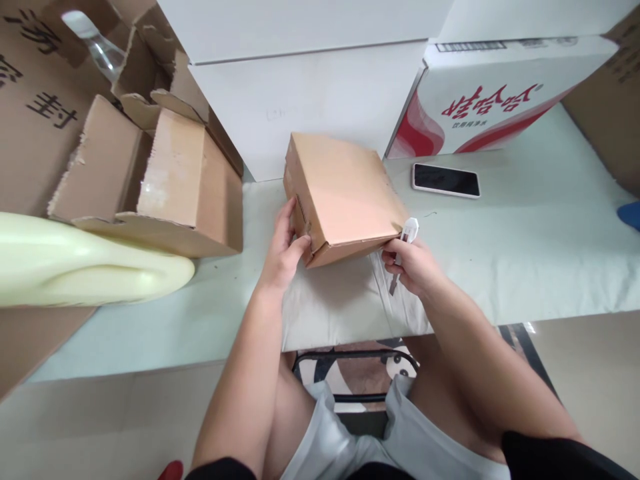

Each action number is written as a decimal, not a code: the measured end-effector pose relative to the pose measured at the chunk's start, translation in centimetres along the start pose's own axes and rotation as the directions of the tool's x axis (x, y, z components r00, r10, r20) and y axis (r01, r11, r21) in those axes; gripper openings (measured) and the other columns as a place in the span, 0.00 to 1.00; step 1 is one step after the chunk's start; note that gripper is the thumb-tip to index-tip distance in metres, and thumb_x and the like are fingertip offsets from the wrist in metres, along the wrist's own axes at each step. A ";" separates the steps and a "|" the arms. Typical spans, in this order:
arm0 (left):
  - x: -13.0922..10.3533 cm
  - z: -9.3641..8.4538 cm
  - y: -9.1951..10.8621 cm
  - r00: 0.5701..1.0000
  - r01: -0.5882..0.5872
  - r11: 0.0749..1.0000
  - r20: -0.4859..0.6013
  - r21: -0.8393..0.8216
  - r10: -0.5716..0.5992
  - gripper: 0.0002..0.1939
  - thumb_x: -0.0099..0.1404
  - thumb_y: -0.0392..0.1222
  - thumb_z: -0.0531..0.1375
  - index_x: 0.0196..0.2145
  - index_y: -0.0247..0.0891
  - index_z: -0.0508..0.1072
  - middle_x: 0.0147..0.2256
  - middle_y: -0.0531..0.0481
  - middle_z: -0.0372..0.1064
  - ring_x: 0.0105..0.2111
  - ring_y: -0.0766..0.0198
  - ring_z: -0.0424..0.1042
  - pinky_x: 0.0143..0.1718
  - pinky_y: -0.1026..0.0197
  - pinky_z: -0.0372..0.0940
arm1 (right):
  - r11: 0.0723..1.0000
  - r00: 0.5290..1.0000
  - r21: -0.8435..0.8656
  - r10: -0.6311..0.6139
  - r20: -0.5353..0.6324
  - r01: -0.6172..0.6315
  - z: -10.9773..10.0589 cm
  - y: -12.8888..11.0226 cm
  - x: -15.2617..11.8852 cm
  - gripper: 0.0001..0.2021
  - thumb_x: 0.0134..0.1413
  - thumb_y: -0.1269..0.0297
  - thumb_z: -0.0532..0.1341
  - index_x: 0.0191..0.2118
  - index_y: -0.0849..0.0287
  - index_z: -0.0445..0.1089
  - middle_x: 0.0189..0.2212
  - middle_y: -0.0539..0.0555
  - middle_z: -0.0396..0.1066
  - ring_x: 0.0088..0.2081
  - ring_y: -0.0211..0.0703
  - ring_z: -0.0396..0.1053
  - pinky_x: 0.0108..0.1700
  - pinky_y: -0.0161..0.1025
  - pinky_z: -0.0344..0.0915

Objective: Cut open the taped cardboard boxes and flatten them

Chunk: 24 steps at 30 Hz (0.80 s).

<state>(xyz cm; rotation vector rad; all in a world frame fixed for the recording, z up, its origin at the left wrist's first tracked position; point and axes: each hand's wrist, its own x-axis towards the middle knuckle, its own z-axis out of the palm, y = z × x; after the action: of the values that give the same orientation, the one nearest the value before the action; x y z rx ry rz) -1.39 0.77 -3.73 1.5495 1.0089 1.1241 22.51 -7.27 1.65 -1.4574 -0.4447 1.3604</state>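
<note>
A closed brown cardboard box (350, 190) sits tilted on the cloth-covered table, its near edge raised off the cloth. My left hand (285, 250) grips its left side, with the thumb near the front left corner and the other fingers along the side. At the box's front right corner is my right hand (407, 263), closed around a white-handled box cutter (411, 230). The cutter's dark tip points down toward the table below my fingers. My right fingertips also meet the box's corner, and part of the cutter is hidden in my grip.
Behind the box stand white cartons (310, 100), one with red print (480, 107). A phone (445, 181) lies to the right. At left are an opened cardboard carton (215, 200), a clear bottle (103, 50) and a pale yellow-green smooth object (90, 263).
</note>
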 end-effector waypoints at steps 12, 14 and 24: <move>0.1 0.1 1.0 0.994 0.101 0.994 -0.042 -0.048 -0.103 0.44 0.61 0.75 0.65 0.65 0.46 0.67 0.68 0.38 0.67 0.65 0.35 0.72 0.64 0.36 0.70 | 1.000 0.999 -0.014 -0.012 0.030 0.013 0.1 0.0 0.1 0.17 0.30 0.67 0.63 0.30 0.52 0.55 0.20 0.43 0.58 0.22 0.32 0.53 0.23 0.33 0.36; 0.1 0.3 1.4 0.995 0.083 0.995 -0.058 -0.051 -0.086 0.41 0.60 0.76 0.65 0.60 0.45 0.71 0.70 0.38 0.65 0.64 0.36 0.73 0.64 0.37 0.70 | 1.000 1.000 -0.014 -0.011 0.028 0.011 0.1 0.0 0.0 0.17 0.29 0.67 0.64 0.29 0.52 0.55 0.20 0.43 0.57 0.22 0.32 0.53 0.23 0.33 0.36; 0.1 -0.1 0.5 0.996 0.070 0.997 -0.055 0.035 -0.068 0.48 0.61 0.77 0.62 0.67 0.40 0.70 0.73 0.36 0.60 0.75 0.37 0.56 0.77 0.37 0.49 | 1.000 0.998 -0.003 -0.019 0.067 0.019 -0.2 0.2 0.2 0.17 0.32 0.69 0.64 0.30 0.53 0.56 0.21 0.44 0.57 0.22 0.32 0.55 0.22 0.34 0.37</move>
<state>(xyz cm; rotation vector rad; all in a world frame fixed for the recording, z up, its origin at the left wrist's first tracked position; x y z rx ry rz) -1.43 0.80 -3.20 1.5090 1.1171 1.1094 22.64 -7.24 1.31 -1.4105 -0.5029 1.3969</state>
